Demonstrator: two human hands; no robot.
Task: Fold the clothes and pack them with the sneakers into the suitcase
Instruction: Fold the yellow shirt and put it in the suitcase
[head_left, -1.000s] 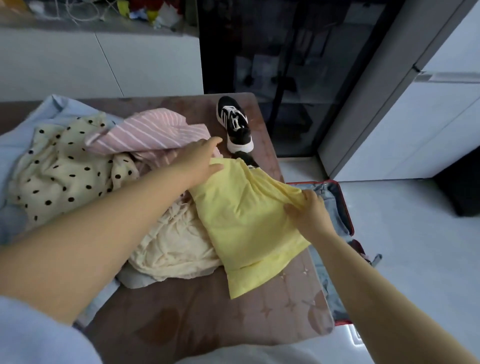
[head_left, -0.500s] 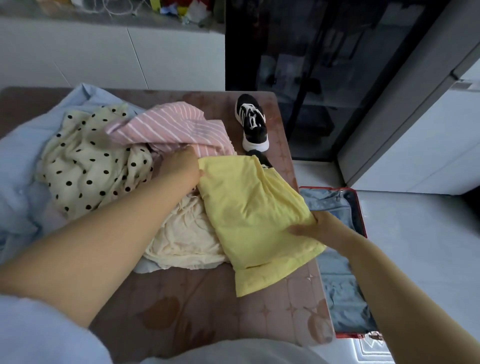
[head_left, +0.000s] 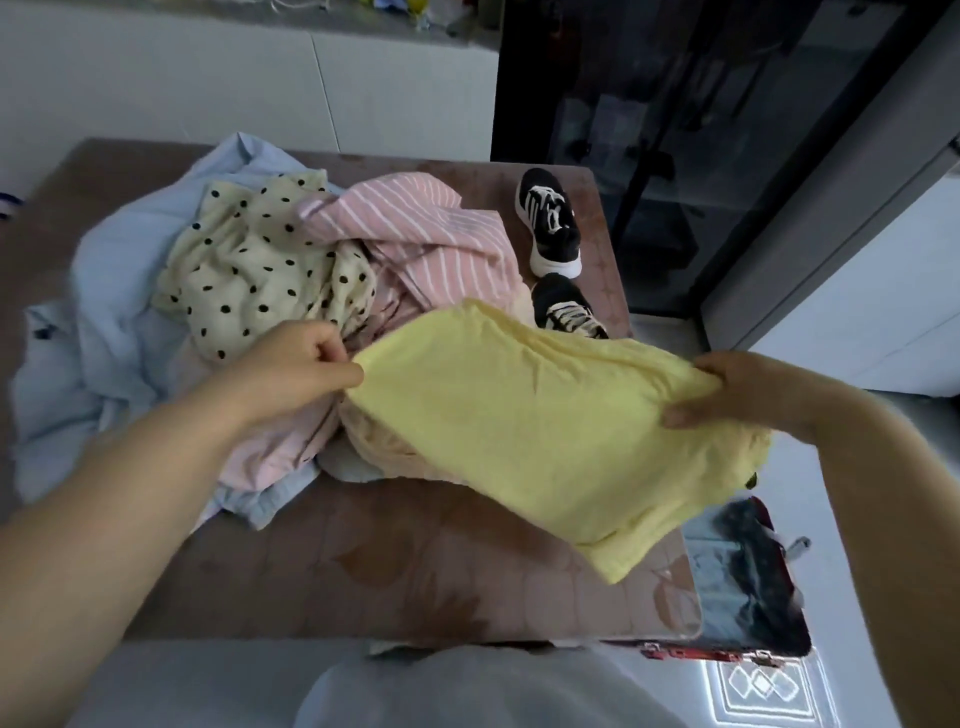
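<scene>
A: Yellow top (head_left: 545, 431), where?
B: Held up over table (head_left: 415, 571). L hand (head_left: 306, 364) pinches one end; R hand (head_left: 737, 389), fingers curled on the other.
A: Around it?
B: Sneakers (head_left: 550, 223) behind. Suitcase (head_left: 711, 577) open on floor, R of table.

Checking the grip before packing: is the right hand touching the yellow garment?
Touching. The head view shows the right hand gripping the yellow garment at its bunched right edge.

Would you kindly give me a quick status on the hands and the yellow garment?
Left hand and right hand each grip the folded yellow garment over the table. Suitcase open, lower right. Sneakers on table, unpacked.
</scene>
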